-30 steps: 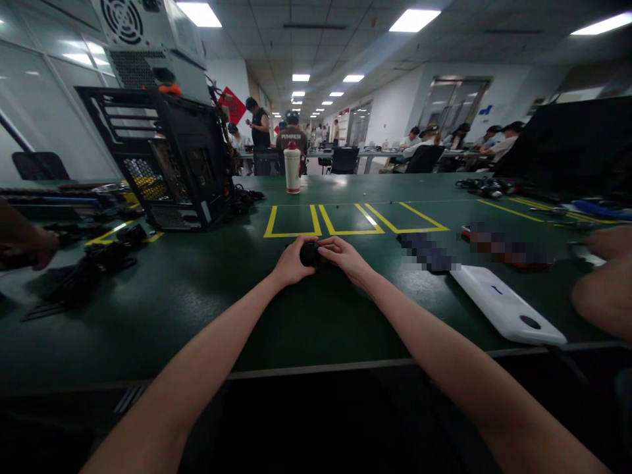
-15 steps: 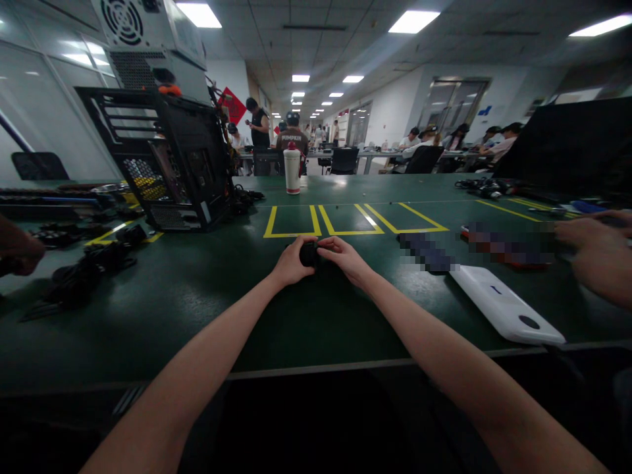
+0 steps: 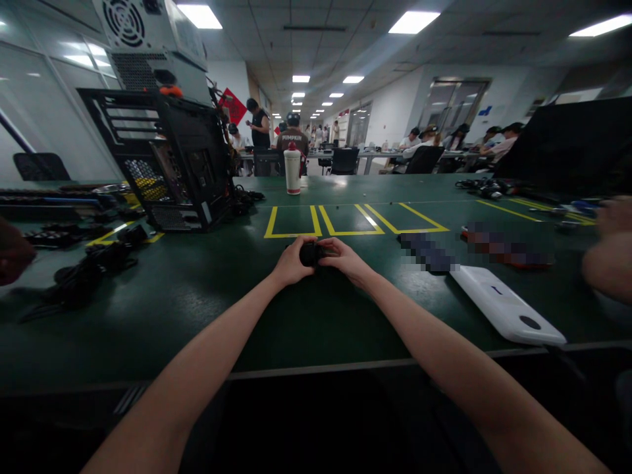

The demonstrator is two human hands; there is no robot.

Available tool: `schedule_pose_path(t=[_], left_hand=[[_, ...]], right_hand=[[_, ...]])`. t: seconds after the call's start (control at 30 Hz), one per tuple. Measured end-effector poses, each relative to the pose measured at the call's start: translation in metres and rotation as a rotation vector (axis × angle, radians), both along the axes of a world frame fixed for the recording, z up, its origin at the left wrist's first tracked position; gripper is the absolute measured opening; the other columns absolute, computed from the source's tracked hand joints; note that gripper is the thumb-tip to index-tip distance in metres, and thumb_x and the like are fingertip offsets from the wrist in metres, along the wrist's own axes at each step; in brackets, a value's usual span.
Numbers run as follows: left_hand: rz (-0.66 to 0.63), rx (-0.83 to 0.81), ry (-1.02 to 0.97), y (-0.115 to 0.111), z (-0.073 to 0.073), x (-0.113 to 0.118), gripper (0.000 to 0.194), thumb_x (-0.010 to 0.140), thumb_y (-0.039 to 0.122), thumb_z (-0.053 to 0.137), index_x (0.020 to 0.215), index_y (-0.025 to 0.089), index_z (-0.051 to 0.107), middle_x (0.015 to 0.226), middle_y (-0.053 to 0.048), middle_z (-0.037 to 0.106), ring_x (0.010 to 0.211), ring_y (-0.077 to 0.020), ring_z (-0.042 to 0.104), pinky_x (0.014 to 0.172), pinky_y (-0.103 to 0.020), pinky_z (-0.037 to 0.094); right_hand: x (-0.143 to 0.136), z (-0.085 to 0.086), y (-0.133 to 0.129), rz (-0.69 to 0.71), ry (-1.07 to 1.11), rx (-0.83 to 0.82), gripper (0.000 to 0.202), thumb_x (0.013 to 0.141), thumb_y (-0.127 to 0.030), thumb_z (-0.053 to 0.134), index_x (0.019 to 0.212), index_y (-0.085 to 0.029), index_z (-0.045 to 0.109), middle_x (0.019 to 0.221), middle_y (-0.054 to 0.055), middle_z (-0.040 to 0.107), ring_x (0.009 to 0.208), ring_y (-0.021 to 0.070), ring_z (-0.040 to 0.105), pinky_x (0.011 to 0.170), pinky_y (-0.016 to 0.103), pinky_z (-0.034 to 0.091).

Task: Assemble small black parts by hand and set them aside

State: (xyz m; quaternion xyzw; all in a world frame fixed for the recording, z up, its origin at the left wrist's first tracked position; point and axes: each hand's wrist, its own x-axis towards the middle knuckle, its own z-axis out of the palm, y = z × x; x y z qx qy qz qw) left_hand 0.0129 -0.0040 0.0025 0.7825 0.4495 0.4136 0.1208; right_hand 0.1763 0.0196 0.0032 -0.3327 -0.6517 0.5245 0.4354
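Between my two hands, low over the green table (image 3: 316, 316), is a small dark rounded object (image 3: 309, 255); its kind is too dark to make out. My left hand (image 3: 291, 262) is closed around its left side, thumb in front and fingers curled over the top. From the right, my right hand (image 3: 343, 258) grips the object's edge, thumb and fingers bent together against it. Just beyond the hands, yellow tape outlines (image 3: 350, 232) mark the tabletop.
An open computer case (image 3: 172, 158) stands at left with power supplies (image 3: 148, 26) on top. Black cables (image 3: 93, 270) lie left. A white bottle (image 3: 292, 171) stands behind. At right are a white power bank (image 3: 508, 303), blurred-out items (image 3: 506, 247) and another person's hand (image 3: 612, 250).
My hands stay in nearly the same place; the right fingers have shifted slightly against the dark object. Another person's hand at right has moved farther right, and the one at left has drawn back.
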Motion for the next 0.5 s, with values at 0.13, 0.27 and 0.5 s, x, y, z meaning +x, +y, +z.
schedule_pose_path(t=[0.13, 0.27, 0.5], left_hand=[[-0.002, -0.007, -0.001, 0.001, -0.001, 0.0, 0.06, 0.055, 0.013, 0.063, 0.109, 0.022, 0.041, 0.113, -0.003, 0.052, 0.104, -0.0216, 0.051, 0.09, -0.039, 0.039], [0.006, -0.014, -0.009, 0.002, -0.001, 0.0, 0.061, 0.054, 0.013, 0.063, 0.11, 0.022, 0.041, 0.113, -0.003, 0.052, 0.105, -0.0215, 0.05, 0.092, -0.038, 0.038], [0.079, -0.134, -0.025, 0.009, -0.002, -0.005, 0.066, 0.055, 0.02, 0.066, 0.116, 0.023, 0.039, 0.113, -0.004, 0.054, 0.105, -0.0205, 0.051, 0.092, -0.035, 0.037]], right_hand=[[0.0, -0.001, 0.001, -0.1, -0.017, 0.068, 0.017, 0.064, -0.027, 0.059, 0.078, -0.018, 0.055, 0.087, 0.001, 0.058, 0.083, 0.0138, 0.054, 0.082, 0.033, 0.04], [0.001, -0.004, 0.005, -0.192, -0.024, 0.063, 0.021, 0.064, -0.024, 0.057, 0.084, -0.017, 0.056, 0.088, 0.002, 0.059, 0.083, 0.0144, 0.054, 0.081, 0.032, 0.04], [0.007, -0.012, 0.02, -0.357, -0.243, 0.115, 0.028, 0.064, -0.017, 0.055, 0.093, -0.015, 0.053, 0.097, 0.005, 0.058, 0.089, 0.0142, 0.054, 0.085, 0.033, 0.041]])
